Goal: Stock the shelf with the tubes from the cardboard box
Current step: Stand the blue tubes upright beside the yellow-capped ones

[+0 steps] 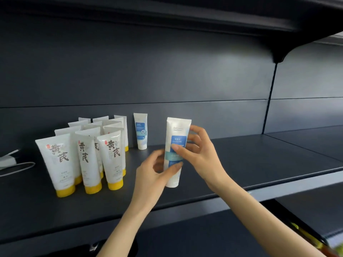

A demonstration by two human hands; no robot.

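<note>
Both hands grasp 1 blue-label tube (178,131) between them: left hand (153,173) pinching low, right hand (201,152) curled round its middle, cap down over the shelf (250,164). Best set it square, label forward, beyond the hands near the matching tube (140,130).

White, blue-labelled tube (176,145); yellow-capped tubes (83,154)

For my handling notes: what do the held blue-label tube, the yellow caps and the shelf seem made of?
The blue-label tube looks like soft plastic, white with slight sheen; its flat crimped top suggests this. The yellow caps seem hard smooth plastic, given their even shine. The shelf is probably painted metal, matte dark grey, with a thin folded front edge.
</note>
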